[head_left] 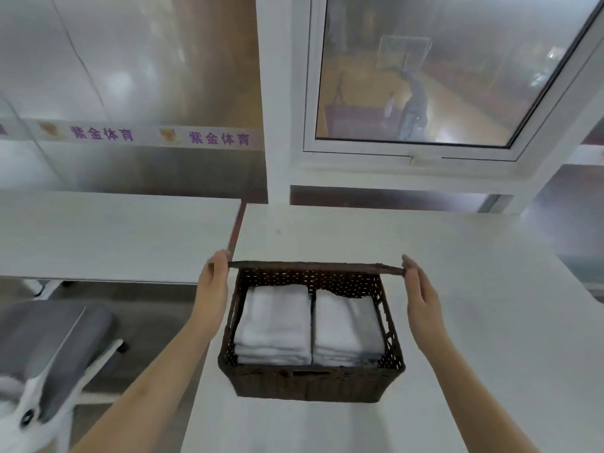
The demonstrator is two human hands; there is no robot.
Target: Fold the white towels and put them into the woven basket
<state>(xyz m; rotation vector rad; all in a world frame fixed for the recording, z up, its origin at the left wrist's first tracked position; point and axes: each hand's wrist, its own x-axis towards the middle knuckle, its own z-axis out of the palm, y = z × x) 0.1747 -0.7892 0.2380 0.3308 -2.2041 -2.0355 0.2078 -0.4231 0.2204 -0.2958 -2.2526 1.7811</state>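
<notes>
Woven basket [310, 380] on white table [457, 256], near its front left corner, dark brown, rectangular, open top. Inside: two stacks of folded white towels, side by side, touching along a middle seam. Left stack [274, 322] against the left wall; right stack [348, 325] against the right wall. Both below rim level.

Left hand [214, 282] at the basket's far left corner, fingers curled over the rim end, gripping it. Right hand [420, 292] at the far right corner, fingers fairly straight along the outside, thumb hooked at the rim end; full grip or mere touch hard to tell.

Second white table [114, 237] to the left, narrow gap between. Grey chair [49, 348] lower left. Window [441, 76] behind, glass panel with purple lettering [219, 138] at left.
</notes>
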